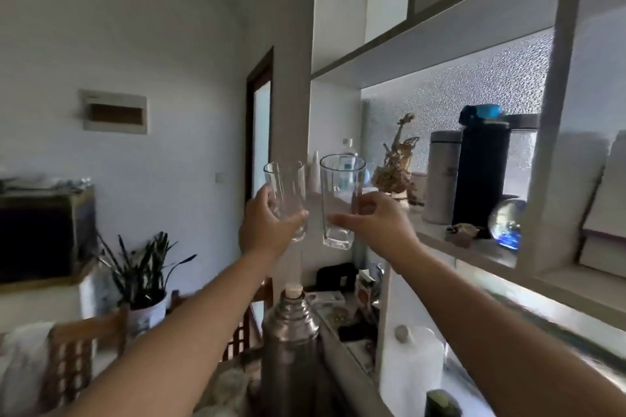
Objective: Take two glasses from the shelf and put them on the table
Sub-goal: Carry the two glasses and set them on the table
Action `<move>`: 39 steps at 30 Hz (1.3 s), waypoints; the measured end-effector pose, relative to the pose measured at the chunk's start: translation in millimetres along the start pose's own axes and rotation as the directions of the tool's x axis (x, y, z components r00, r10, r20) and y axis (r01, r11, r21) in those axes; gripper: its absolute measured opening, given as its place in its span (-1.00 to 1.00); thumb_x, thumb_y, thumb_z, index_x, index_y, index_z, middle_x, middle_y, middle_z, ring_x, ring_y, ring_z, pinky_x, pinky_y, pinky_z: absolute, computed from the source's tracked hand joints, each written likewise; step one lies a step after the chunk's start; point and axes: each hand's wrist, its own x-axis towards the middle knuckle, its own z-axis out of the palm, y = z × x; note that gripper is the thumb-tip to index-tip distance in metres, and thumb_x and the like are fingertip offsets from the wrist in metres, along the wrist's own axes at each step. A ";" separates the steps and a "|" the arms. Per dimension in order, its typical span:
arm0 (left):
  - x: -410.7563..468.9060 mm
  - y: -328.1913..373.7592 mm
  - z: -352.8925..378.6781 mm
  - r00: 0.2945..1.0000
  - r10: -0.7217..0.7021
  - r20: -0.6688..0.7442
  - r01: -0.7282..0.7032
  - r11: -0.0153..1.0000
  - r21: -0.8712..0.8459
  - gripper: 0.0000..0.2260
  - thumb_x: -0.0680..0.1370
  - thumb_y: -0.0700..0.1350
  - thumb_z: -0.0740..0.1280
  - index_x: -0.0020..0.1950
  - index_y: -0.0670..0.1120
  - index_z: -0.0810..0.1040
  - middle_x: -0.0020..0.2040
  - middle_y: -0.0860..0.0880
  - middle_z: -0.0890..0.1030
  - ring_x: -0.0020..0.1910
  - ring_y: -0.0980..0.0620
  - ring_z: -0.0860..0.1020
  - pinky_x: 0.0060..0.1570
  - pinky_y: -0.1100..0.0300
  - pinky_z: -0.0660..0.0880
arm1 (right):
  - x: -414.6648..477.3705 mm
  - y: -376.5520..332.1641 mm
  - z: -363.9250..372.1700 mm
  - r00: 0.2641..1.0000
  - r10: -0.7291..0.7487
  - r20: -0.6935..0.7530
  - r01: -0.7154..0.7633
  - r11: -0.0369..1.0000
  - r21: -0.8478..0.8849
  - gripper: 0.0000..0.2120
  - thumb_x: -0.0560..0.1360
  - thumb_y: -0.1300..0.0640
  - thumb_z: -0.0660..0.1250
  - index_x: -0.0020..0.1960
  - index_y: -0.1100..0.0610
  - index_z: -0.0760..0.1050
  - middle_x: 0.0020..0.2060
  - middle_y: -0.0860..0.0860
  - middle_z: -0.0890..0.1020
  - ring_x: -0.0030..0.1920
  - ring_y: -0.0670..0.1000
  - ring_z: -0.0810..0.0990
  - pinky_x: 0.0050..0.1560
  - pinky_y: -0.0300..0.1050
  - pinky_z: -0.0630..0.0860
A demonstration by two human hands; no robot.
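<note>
Two clear, empty drinking glasses are held up in the air side by side, just left of the white shelf point(474, 247). My left hand point(262, 225) grips the left glass point(286, 186) around its lower half. My right hand point(376, 218) grips the right glass point(340, 189) from the right side, thumb across its front. Both glasses are upright and nearly touching each other. They hang clear of the shelf board, in front of its left end.
On the shelf stand a dark flask point(481, 173), a grey tumbler point(442, 176), a glass ball point(506, 223) and a dried-plant ornament point(396, 162). Below my arms is a steel thermos point(291, 342). A potted plant point(142, 278) and wooden chair point(84, 349) are at lower left.
</note>
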 end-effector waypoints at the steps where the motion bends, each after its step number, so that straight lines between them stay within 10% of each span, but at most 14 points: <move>1: -5.4 -4.5 -9.8 1.000 -0.020 0.009 0.020 1.000 0.021 -0.34 0.30 0.10 0.50 0.34 -0.01 0.36 0.09 -0.03 0.52 0.00 -0.01 0.51 -0.04 0.09 0.47 | -5.0 4.0 6.4 0.999 -0.004 0.046 0.001 0.999 0.047 -0.50 0.14 -0.13 0.61 -0.05 0.07 0.55 -0.17 0.02 0.67 -0.12 0.02 0.64 -0.05 -0.01 0.59; 9: -69.4 -45.2 -89.2 0.982 -0.168 0.089 0.160 0.983 0.092 -0.35 0.24 0.08 0.55 0.24 0.23 0.34 0.01 0.17 0.44 -0.09 0.20 0.48 -0.18 0.18 0.47 | -46.4 32.3 59.6 0.924 -0.055 0.378 -0.058 0.958 0.281 -0.47 0.18 -0.05 0.61 0.07 -0.27 0.48 -0.10 -0.12 0.66 -0.22 -0.21 0.66 -0.30 -0.34 0.53; 14: -116.6 -63.6 -138.3 0.949 -0.292 0.120 0.281 0.954 0.105 -0.41 0.23 0.06 0.56 0.15 0.28 0.34 0.07 0.15 0.47 0.03 0.06 0.52 -0.08 0.10 0.52 | -75.5 40.8 99.9 0.831 -0.050 0.554 -0.169 0.926 0.338 -0.17 -0.02 -0.23 0.56 0.22 -0.15 0.47 -0.06 -0.04 0.71 -0.09 -0.02 0.70 0.08 0.13 0.60; 18: -147.2 -80.5 -180.7 0.916 -0.374 0.143 0.348 0.921 0.178 -0.41 0.22 0.08 0.57 0.13 0.27 0.35 0.09 0.17 0.47 0.07 0.04 0.49 0.02 0.04 0.50 | -104.5 45.0 133.9 0.751 -0.070 0.657 -0.202 0.923 0.329 -0.20 -0.06 -0.25 0.56 0.18 -0.17 0.51 -0.02 -0.01 0.70 -0.04 -0.01 0.68 0.06 0.07 0.61; 22: -175.4 -97.8 -210.7 0.904 -0.407 0.130 0.374 0.901 0.221 -0.42 0.24 0.04 0.56 0.15 0.21 0.35 0.03 0.21 0.46 -0.02 0.22 0.46 -0.10 0.23 0.42 | -133.8 51.3 164.9 0.688 -0.069 0.723 -0.236 0.920 0.312 -0.31 0.09 -0.10 0.58 0.19 -0.08 0.49 -0.08 -0.04 0.71 -0.13 -0.08 0.69 -0.15 -0.14 0.62; 28: -220.3 -139.3 -225.3 0.831 -0.541 0.130 0.509 0.833 0.215 -0.41 0.27 0.00 0.55 0.18 0.19 0.32 0.15 0.12 0.42 0.16 0.01 0.42 0.12 -0.02 0.46 | -171.6 82.5 208.1 0.605 -0.003 0.796 -0.290 0.931 0.224 -0.48 0.28 0.08 0.56 0.17 -0.10 0.45 -0.02 -0.05 0.67 -0.07 -0.10 0.67 -0.18 -0.22 0.58; 39: -295.5 -216.5 -205.4 0.667 -0.695 0.267 0.649 0.719 0.249 -0.47 0.26 -0.01 0.56 0.05 0.25 0.33 0.06 0.18 0.45 -0.01 0.14 0.53 -0.03 0.10 0.55 | -241.5 175.7 253.9 0.544 0.207 0.813 -0.368 0.930 0.009 -0.40 0.16 0.06 0.64 0.13 -0.09 0.48 -0.08 -0.11 0.65 -0.13 -0.20 0.64 -0.23 -0.35 0.53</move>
